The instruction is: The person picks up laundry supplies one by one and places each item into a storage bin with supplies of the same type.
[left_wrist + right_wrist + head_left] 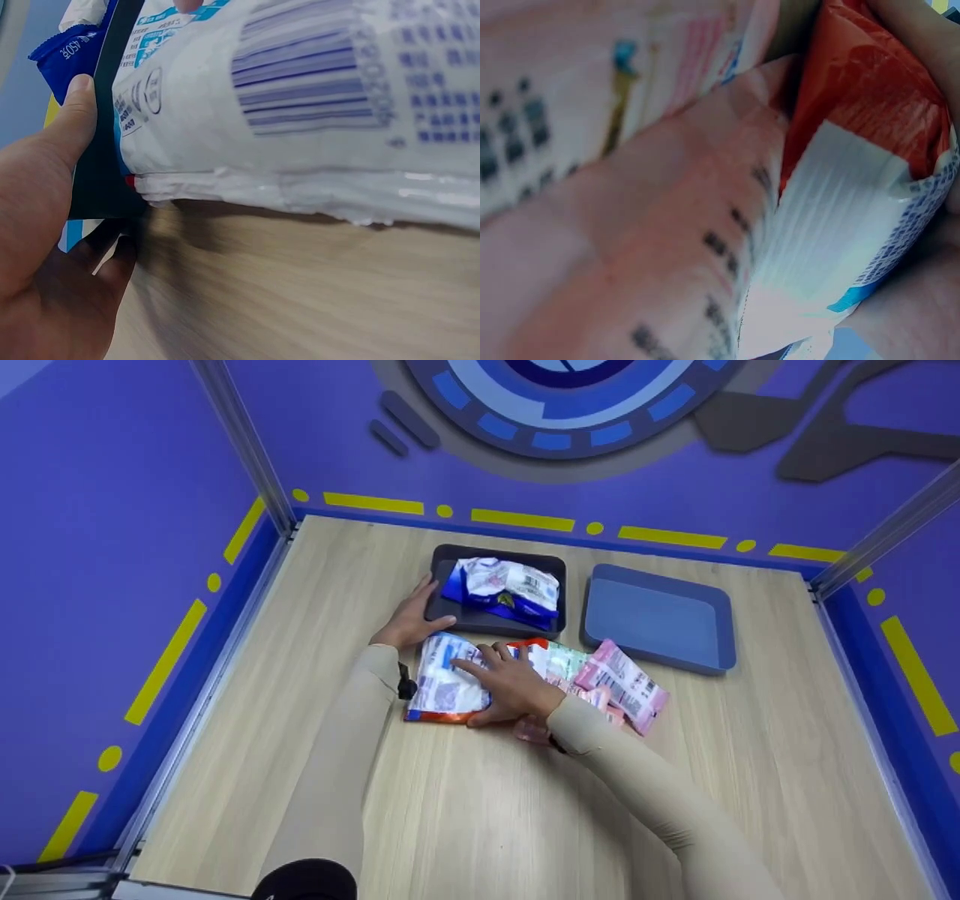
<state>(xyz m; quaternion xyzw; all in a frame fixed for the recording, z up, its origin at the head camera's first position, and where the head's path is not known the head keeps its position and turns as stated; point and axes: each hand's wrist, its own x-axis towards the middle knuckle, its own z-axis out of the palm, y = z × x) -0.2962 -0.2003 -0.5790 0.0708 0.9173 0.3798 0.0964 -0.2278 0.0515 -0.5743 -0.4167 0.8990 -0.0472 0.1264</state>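
Grips: our left hand [409,619] is pinching dark tray [495,626]; our right hand [517,682], half-spread, is gripping white packet [446,682], pink packet [622,686] lying rightward.

pink packaging [630,232]: left, blurred | red-and-white packet [840,187]: right, creased

The head view is bright, with soft shadow on the table [465,810], whereas the right-wrist view shows packets [630,247] out of focus and a bag [840,202] partly overexposed.
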